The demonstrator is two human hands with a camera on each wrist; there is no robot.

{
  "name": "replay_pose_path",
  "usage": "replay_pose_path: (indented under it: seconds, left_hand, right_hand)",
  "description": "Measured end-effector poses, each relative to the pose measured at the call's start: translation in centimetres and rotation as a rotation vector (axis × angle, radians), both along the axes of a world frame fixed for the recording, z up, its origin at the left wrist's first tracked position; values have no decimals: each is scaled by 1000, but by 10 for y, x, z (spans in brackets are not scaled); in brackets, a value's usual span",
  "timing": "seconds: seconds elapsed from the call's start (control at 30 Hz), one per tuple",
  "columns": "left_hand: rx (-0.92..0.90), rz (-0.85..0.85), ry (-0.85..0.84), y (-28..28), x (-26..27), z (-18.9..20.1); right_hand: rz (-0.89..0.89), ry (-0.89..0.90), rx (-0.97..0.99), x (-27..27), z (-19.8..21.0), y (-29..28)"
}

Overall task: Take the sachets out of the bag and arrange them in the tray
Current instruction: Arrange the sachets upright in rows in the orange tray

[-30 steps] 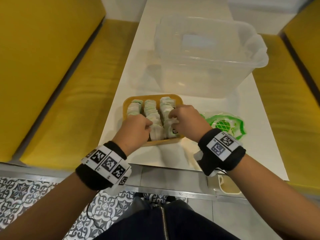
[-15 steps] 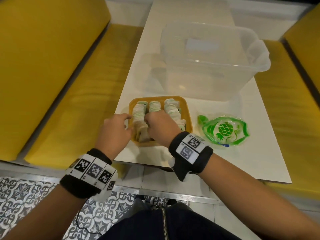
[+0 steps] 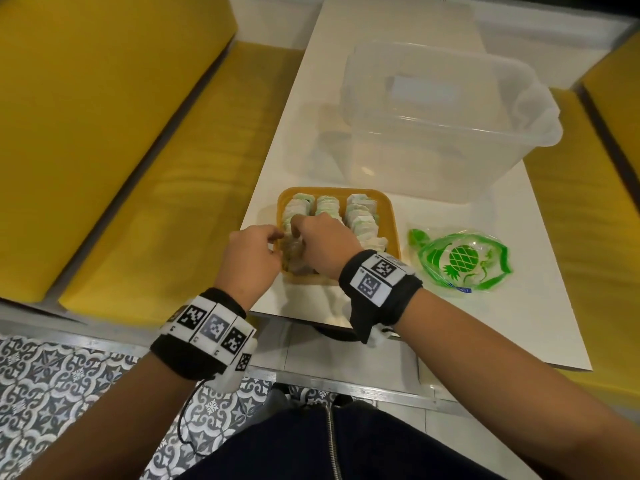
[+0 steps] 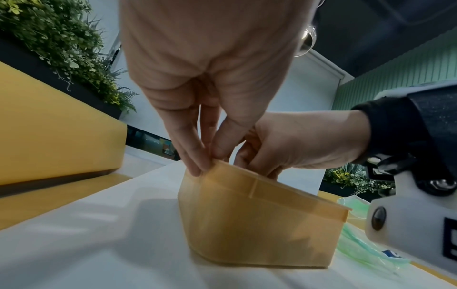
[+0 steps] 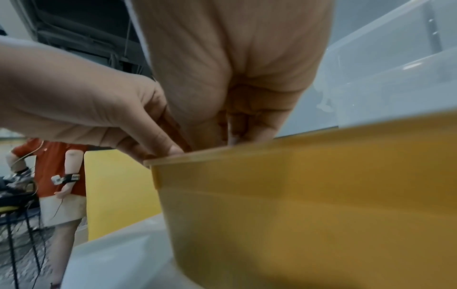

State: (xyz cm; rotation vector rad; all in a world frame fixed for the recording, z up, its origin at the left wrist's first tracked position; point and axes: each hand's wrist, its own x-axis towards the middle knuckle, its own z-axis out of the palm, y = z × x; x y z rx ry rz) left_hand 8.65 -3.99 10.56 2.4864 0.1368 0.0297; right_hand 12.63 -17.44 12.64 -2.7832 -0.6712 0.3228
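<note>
Yellow plastic forms the tray [image 3: 389, 216], which is set near the front edge of the white worktop [image 3: 540, 306]. Three rows of pale green-and-white sachets [image 3: 360, 216] are seen standing inside it. The tray's near left corner is pinched by the left hand [image 3: 251, 261]; in the left wrist view its fingers [image 4: 190, 148] are pressed on the outer wall and its thumb on the rim. The right hand [image 3: 325, 242] is reached down into the tray at the left row, with its fingers [image 5: 257, 125] curled below the rim; whether a sachet is held cannot be told. The bag [image 3: 464, 259], clear with a green pineapple print, is laid flat just right of the tray. A clear plastic tub [image 3: 446, 126] is placed behind the tray. Yellow benches [image 3: 138, 202] are seen at both sides.
</note>
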Motion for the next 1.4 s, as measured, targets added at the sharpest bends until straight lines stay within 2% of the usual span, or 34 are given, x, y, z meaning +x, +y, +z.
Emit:
replay_pose_path:
  seconds: [0.27,0.5,0.73,0.87,1.03,1.13,1.23,1.4]
  left_hand:
    - [9,-19,13,3,-1,-3]
    - [123,-119,-142,0,5,7]
    - [369,-324,-44,-10,26,3]
    - [481,-415,-50,-19,33,2]
    - [546,-444,-70,-24,36,4]
    - [517,-430,-76,-15,33,7]
    - [468,-386,-47,-3,30,10]
    - [661,-417,30,-3,28,12]
  right_hand:
    - [-106,84,124,3,-10,4]
    - [-148,3,121,7,-11,-6]
    - [-274,109,490,11,-16,-22]
    - [-332,103,542,16,-10,-35]
    - [-302,67,497,20,0,-48]
    - [-227,-62,349,25,0,-60]
    - [-151,-45,216,25,0,-70]
    - [-62,14,52,11,-9,-64]
